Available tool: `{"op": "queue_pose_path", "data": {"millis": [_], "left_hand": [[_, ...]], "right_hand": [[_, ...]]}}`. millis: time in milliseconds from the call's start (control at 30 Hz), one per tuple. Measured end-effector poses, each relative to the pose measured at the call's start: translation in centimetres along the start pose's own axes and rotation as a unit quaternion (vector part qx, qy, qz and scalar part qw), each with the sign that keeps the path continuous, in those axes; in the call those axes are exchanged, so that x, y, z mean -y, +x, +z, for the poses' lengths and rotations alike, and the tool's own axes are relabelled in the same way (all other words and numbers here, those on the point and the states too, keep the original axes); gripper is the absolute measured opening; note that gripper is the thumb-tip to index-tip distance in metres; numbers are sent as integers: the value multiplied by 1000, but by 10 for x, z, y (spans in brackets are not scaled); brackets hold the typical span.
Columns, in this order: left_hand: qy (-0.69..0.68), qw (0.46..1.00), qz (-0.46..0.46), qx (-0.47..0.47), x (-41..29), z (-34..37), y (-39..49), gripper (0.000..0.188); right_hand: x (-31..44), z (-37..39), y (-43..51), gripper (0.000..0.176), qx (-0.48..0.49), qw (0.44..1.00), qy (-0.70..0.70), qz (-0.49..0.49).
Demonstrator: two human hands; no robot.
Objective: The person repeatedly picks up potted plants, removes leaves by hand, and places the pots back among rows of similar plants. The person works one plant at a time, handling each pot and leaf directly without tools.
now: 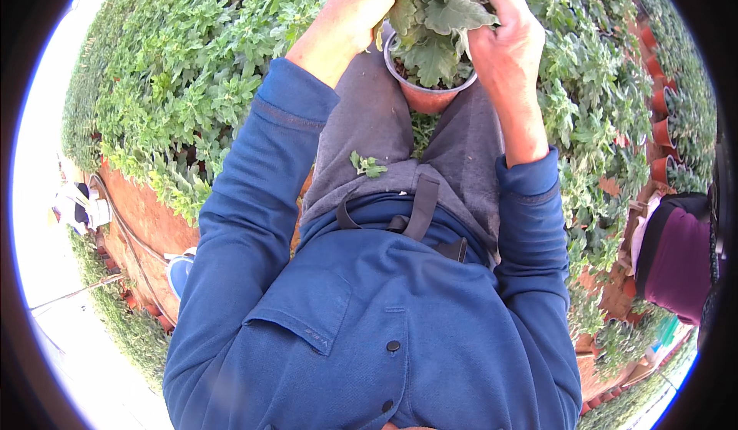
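Note:
A leafy plant (441, 17), with lobed leaves like a chrysanthemum's, grows in a reddish plastic pot (428, 100) with a pale rim, held between the thighs. My left hand (366, 9) is at the upper left of its foliage, fingers in among the leaves at the picture's top edge. On the other side my right hand (510, 40) has its thumb and forefinger on the leaves. Leaves hide some fingertips and the top of the plant is cut off. A loose leafy sprig (367, 165) lies on the grey trousers (369, 107).
Dense rows of similar plants stand at left (190, 43) and right (599, 84). Several red pots (663, 133) line the right-hand gap. A person in a purple garment (677, 257) is close by at right. A hose (130, 234) runs over bare soil at left, near a blue object (180, 273).

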State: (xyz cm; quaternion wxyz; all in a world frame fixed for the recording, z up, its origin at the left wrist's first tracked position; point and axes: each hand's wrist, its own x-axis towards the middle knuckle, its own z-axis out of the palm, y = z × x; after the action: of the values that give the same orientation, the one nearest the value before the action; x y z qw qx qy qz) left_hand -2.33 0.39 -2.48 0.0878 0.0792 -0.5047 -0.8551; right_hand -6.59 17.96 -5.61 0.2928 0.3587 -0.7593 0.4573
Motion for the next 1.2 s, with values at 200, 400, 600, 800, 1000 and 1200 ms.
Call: {"op": "queue_pose_path", "data": {"millis": [200, 400, 600, 800, 1000, 1200], "left_hand": [[60, 998, 5, 7, 8, -9, 8, 44], [120, 992, -24, 18, 8, -18, 17, 48], [77, 997, -18, 17, 11, -17, 18, 43], [37, 998, -29, -30, 13, -13, 15, 33], [-93, 987, -85, 100, -1, -14, 5, 32], [-101, 966, -89, 221, -14, -20, 5, 53]], "right_hand": [[4, -8, 28, 35, 54, 995, 32, 80], [0, 1, 24, 22, 46, 997, 25, 58], [3, 8, -5, 35, 52, 991, -18, 119], [11, 18, -18, 29, -23, 997, 73, -7], [9, 2, -14, 42, 50, 997, 19, 62], [5, -14, -5, 45, 85, 996, 1, -19]]}}
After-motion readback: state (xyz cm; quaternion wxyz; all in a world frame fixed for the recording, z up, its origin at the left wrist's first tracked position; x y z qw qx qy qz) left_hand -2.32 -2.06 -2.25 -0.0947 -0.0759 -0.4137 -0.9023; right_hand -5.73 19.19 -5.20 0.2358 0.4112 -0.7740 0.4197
